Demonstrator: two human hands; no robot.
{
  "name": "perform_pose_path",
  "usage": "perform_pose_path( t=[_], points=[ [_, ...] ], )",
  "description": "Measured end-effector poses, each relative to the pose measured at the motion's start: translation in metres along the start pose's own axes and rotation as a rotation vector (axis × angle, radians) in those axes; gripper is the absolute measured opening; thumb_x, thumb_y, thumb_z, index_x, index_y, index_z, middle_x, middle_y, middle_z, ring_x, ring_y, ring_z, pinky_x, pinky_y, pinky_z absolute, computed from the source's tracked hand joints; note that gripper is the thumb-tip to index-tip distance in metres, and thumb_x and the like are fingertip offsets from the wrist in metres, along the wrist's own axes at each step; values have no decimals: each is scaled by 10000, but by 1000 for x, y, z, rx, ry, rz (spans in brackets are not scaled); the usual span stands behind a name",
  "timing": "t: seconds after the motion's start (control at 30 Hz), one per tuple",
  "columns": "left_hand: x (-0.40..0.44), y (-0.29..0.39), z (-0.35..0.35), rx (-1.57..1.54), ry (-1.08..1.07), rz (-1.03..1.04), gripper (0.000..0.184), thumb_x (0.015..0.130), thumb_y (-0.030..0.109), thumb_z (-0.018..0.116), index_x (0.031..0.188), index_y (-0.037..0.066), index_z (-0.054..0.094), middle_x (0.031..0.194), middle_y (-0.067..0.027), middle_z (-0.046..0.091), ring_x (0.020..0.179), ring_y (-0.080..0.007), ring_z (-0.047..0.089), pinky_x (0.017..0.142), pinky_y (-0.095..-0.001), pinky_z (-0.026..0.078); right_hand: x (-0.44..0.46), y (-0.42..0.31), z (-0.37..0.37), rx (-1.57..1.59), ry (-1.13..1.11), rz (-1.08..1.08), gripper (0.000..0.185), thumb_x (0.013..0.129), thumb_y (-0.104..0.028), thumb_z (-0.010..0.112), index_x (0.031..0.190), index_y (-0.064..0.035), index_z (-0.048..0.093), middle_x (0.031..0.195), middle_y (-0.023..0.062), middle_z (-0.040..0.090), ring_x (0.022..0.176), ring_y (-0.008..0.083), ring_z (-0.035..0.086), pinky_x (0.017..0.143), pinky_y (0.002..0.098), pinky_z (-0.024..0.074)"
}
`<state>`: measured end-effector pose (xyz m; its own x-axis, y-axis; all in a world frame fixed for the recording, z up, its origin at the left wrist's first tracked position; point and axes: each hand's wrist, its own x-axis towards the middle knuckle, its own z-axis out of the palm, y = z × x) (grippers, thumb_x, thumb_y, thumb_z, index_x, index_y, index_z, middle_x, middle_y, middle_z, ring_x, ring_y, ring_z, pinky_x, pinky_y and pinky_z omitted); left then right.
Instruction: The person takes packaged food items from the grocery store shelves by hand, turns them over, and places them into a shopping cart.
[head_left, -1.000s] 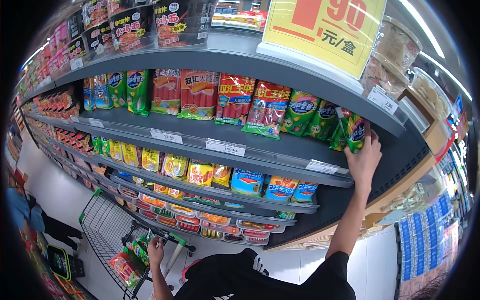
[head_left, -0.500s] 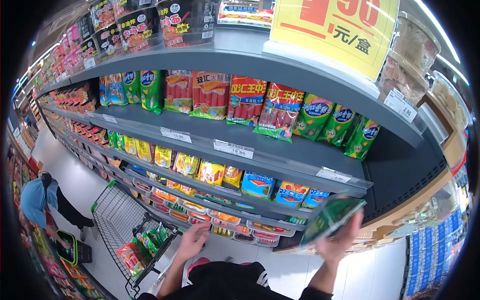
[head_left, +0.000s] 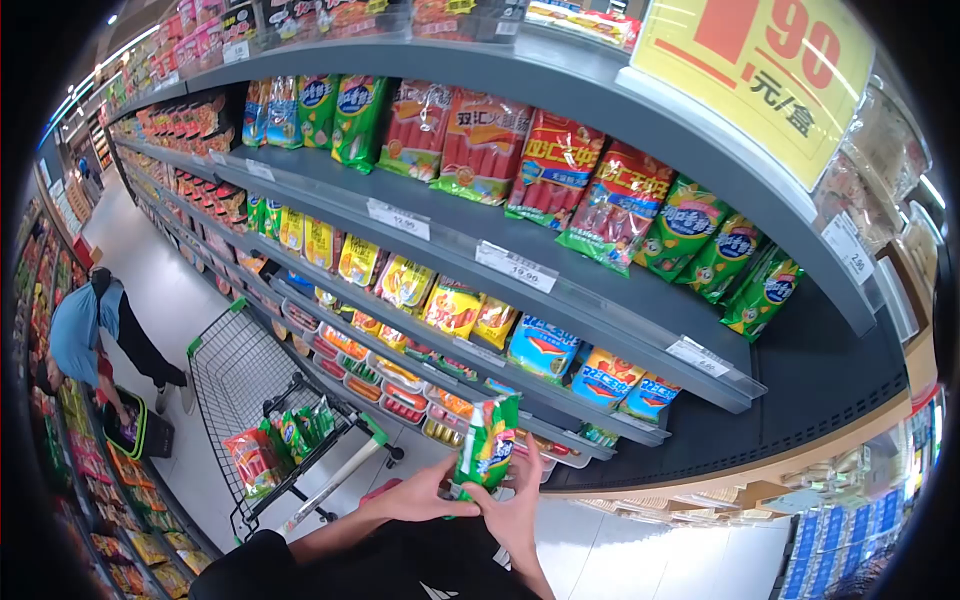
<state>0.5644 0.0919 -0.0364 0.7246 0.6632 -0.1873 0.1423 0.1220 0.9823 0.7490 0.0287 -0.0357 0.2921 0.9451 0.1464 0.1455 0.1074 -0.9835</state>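
In front of my body, both hands hold a green sausage packet upright, its printed side partly showing. My left hand grips its lower left edge, and my right hand wraps its right side, thumb near the bottom. Similar green packets lean at the right end of the upper shelf, beside red sausage packets. To my left stands a shopping cart, with several green packets and a red sausage packet inside.
Grey store shelves curve ahead of me, with a yellow price sign on top. At left, a person in a blue shirt bends over a black basket beside another shelf row.
The green packet has come left and down from my right side to the middle, and my left hand has taken hold of it too. My view has shifted, moving the shelves.
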Motion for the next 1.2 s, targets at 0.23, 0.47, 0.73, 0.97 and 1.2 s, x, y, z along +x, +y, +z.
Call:
perform_pose_path(
  t=[0.23, 0.47, 0.73, 0.97, 1.2],
  points=[
    [-29, -16, -31, -138, 145, 83, 451, 1035, 197, 686, 1412, -9, 548, 1253, -84, 688, 1133, -139, 610, 986, -342, 512, 7, 2, 25, 105, -149, 60, 537, 936, -82, 770, 1418, -11, 543, 1067, 81, 703, 903, 128, 672, 657, 257, 534],
    [-73, -25, -59, -170, 169, -19, 405, 1086, 318, 596, 1362, 22, 609, 1197, -71, 703, 1102, -141, 611, 949, -345, 513, 2, -9, 57, 174, -338, 215, 288, 969, -99, 748, 1221, -3, 648, 959, 38, 684, 695, 67, 610, 535, 227, 475],
    [-101, -24, -78, -165, 384, 151, 372, 1027, 224, 696, 1307, -12, 630, 1083, -50, 731, 958, -80, 635, 847, -300, 541, -11, -20, 104, 285, -271, 191, 252, 960, -71, 765, 1160, 6, 633, 1028, 61, 722, 865, 94, 658, 764, 250, 520],
    [-128, -33, -93, -163, 489, 145, 230, 1006, 169, 726, 1136, -21, 724, 872, -10, 724, 758, -34, 588, 646, -253, 485, -24, -39, 137, 329, -236, 267, 329, 914, -18, 800, 1183, 17, 614, 1091, 104, 729, 991, 132, 682, 880, 292, 547],
    [-144, -24, -91, -279, 639, 181, 220, 987, 165, 756, 1090, -29, 756, 838, -10, 741, 730, -13, 597, 607, -226, 471, -43, -41, 154, 280, -305, 248, 375, 964, -11, 730, 1312, 10, 590, 1160, 92, 718, 1051, 136, 673, 913, 286, 529]
  ],
)
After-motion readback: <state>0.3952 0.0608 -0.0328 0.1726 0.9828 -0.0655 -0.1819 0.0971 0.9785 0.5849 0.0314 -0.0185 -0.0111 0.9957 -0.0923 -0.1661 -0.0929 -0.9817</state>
